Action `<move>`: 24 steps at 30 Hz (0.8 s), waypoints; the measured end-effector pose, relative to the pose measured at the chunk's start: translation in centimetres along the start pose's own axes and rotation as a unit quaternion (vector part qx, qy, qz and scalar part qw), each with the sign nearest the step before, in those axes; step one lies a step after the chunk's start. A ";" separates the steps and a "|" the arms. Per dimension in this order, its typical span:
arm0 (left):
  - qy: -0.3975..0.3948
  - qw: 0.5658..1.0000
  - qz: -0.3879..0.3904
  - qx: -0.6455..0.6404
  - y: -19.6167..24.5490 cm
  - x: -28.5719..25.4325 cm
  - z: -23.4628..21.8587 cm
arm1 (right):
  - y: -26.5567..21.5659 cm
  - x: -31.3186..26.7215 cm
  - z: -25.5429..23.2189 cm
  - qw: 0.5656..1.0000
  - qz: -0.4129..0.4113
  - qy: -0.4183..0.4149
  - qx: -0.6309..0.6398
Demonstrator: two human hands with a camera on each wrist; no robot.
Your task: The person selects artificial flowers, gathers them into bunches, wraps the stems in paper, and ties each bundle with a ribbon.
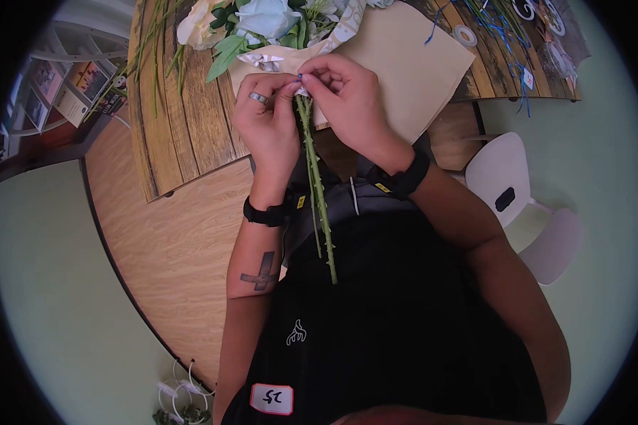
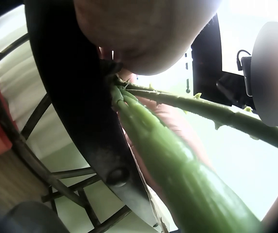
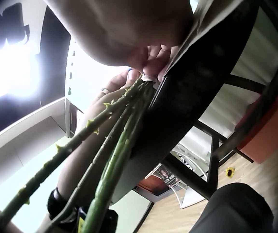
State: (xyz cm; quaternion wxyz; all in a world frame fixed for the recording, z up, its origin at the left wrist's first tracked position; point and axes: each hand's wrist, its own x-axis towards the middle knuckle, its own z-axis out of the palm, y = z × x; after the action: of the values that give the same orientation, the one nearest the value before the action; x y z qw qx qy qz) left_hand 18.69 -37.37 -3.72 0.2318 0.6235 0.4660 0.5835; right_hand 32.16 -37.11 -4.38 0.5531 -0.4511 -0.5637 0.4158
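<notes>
A bouquet lies at the table edge in the head view, with a pale blue rose (image 1: 268,18), a cream flower (image 1: 197,27) and green leaves in tan wrapping paper (image 1: 404,64). Its thorny green stems (image 1: 312,163) hang past the edge toward the person's body. At the neck of the bouquet, the left hand (image 1: 268,117) and right hand (image 1: 358,103) meet, fingertips pinching a small bit of blue ribbon (image 1: 300,77). A ring circles one left finger. In the right wrist view the stems (image 3: 114,160) run up to the fingers; the left wrist view shows a thick stem (image 2: 173,165) up close.
Loose stems (image 1: 156,64) lie on the wooden table's (image 1: 191,138) left side. A tape roll (image 1: 465,36) and tangled blue ribbon (image 1: 500,28) are at its right. A white chair (image 1: 500,166) stands to the right, and an orange bin (image 3: 267,131) is beneath.
</notes>
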 end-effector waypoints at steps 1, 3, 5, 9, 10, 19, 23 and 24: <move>-0.001 1.000 -0.010 0.004 -0.1 -0.1 0.0 | 0.0 0.0 0.0 0.999 0.012 0.003 0.042; 0.004 1.000 -0.013 -0.004 -0.2 -0.1 0.0 | -0.1 0.1 0.0 0.998 0.021 0.007 0.062; 0.009 1.000 -0.016 -0.013 -0.2 -0.1 0.0 | -0.2 0.2 -0.1 0.996 0.030 0.012 0.081; 0.003 0.999 -0.049 -0.022 -0.3 0.0 -0.1 | -0.3 0.4 -0.6 0.990 0.089 -0.016 0.109; 0.000 0.999 -0.050 -0.016 -0.4 0.1 -0.2 | -0.3 0.4 -0.7 0.988 0.095 -0.023 0.118; -0.011 0.995 -0.020 0.096 0.5 0.1 -0.4 | -0.2 0.1 -0.4 0.996 0.034 -0.011 0.077; 0.005 0.995 -0.001 0.099 0.4 0.1 -0.2 | -0.6 0.1 -0.3 0.996 0.060 -0.011 0.062; 0.001 0.995 0.013 0.103 0.4 0.1 -0.3 | -0.6 0.2 -0.2 0.993 0.064 -0.006 0.095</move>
State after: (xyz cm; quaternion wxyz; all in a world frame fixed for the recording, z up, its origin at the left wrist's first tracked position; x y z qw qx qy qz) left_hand 18.57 -37.49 -3.26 0.1582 0.6490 0.5160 0.5362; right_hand 32.37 -37.10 -3.80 0.5622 -0.4296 -0.4948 0.5046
